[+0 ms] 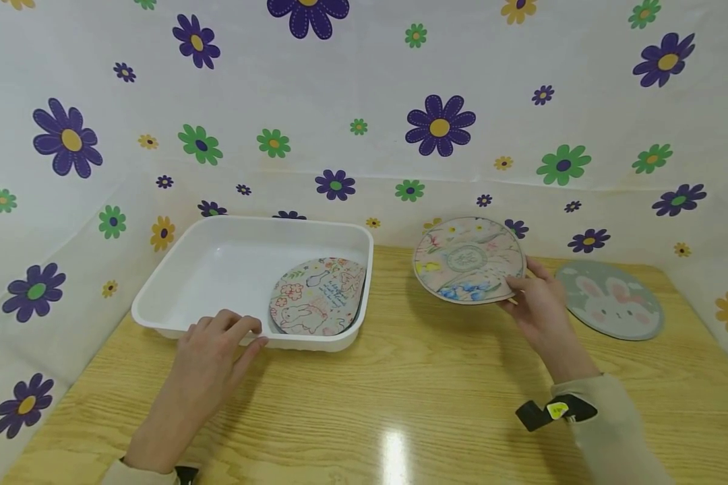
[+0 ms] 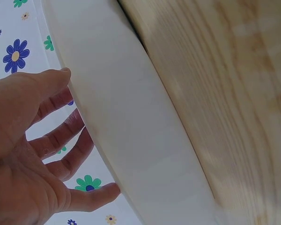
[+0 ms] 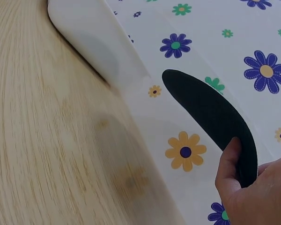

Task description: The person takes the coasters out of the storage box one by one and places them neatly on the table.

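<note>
A round, thin mat (image 1: 461, 252) with a pastel floral print is held above the table by my right hand (image 1: 536, 300). The thumb lies on its printed face, and the fingers go underneath. Its black underside (image 3: 208, 108) shows in the right wrist view. My left hand (image 1: 215, 350) grips the near rim of a white plastic tub (image 1: 176, 283), thumb and fingers meeting at the edge in the left wrist view. Inside the tub, at its right, a round mat (image 1: 315, 300) with a rabbit and flower print leans against the wall.
A grey-green round mat (image 1: 613, 300) with a white rabbit face lies on the wooden table (image 1: 400, 377) at the right, beyond my right hand. Behind the table hangs a white cloth (image 1: 364, 87) printed with purple, green and orange flowers, which continues along both sides.
</note>
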`<control>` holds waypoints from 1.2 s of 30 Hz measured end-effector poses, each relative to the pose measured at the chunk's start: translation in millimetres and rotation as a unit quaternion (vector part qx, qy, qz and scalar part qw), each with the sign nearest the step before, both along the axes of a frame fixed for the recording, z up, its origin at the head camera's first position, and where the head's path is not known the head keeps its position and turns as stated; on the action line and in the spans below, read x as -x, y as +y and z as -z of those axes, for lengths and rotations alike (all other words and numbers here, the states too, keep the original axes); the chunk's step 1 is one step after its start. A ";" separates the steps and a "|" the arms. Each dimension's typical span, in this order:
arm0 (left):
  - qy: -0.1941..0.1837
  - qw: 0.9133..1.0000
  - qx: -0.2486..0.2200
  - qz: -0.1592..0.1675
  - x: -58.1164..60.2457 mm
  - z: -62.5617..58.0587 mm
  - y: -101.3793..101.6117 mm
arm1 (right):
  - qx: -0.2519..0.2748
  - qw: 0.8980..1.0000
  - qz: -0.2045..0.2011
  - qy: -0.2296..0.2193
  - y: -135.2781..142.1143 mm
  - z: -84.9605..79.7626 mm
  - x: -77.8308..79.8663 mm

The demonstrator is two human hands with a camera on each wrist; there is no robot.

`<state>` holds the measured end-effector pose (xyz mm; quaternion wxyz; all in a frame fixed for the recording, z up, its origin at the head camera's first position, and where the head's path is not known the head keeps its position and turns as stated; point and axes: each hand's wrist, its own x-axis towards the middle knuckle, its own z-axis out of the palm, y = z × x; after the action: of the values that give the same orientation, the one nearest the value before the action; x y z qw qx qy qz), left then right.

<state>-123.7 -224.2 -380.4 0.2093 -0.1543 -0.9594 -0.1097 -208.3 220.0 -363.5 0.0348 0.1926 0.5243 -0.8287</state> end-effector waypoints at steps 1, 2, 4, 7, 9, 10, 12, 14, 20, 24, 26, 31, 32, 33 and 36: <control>0.000 1.000 0.000 0.000 -0.1 -0.2 0.0 | 0.001 1.000 0.003 -0.001 1.8 0.6 -0.1; 0.001 1.000 0.000 0.000 -0.2 -0.4 0.0 | 0.002 1.000 0.004 -0.002 3.5 1.2 -0.4; 0.003 1.000 0.000 0.000 -0.2 -0.6 0.0 | 0.002 1.000 0.009 -0.005 6.8 2.6 -0.9; 0.002 1.000 0.002 0.000 -0.1 -0.8 -0.2 | 0.003 1.000 0.014 -0.009 11.8 4.4 -1.5; 0.000 1.000 0.003 0.000 0.0 -0.8 0.0 | 0.002 1.000 0.016 -0.012 15.4 5.8 -1.8; 0.000 1.000 0.003 0.000 -0.1 -0.8 0.0 | 0.002 1.000 0.015 -0.012 17.4 6.5 -1.8; -0.001 1.000 0.002 0.001 -0.2 -1.0 0.0 | 0.005 1.000 0.017 -0.014 21.5 7.9 -1.9; -0.003 1.000 0.001 0.000 -0.3 -1.3 -0.2 | 0.009 1.000 0.021 -0.014 26.1 9.6 -1.8; -0.009 1.000 0.000 -0.001 -1.1 -2.2 -1.9 | -0.006 0.999 0.036 -0.006 39.5 14.5 -2.4; -0.008 1.000 0.000 -0.001 -1.2 -2.3 -1.5 | -0.024 0.999 0.039 -0.011 45.0 17.8 -2.6; -0.008 1.000 0.001 -0.002 -1.3 -2.4 -1.1 | -0.027 0.998 0.046 -0.019 47.1 19.4 -2.8; -0.019 1.000 0.003 -0.003 -2.0 -2.7 -0.9 | -0.025 0.998 0.058 -0.025 52.3 23.0 -3.8; -0.020 1.000 0.004 -0.004 -2.0 -2.6 -0.8 | -0.021 0.998 0.057 -0.023 53.4 23.4 -4.0; -0.022 1.000 0.004 -0.004 -2.1 -2.5 -0.9 | -0.020 0.998 0.058 -0.022 54.1 24.0 -4.0; -0.019 1.000 0.004 -0.004 -1.8 -2.3 -0.7 | -0.011 0.998 0.061 -0.024 56.0 25.1 -4.1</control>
<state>-121.9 -224.9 -378.1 0.1904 -0.1493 -0.9643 -0.1077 -204.2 276.0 -388.5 -0.0051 0.2442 0.5195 -0.8188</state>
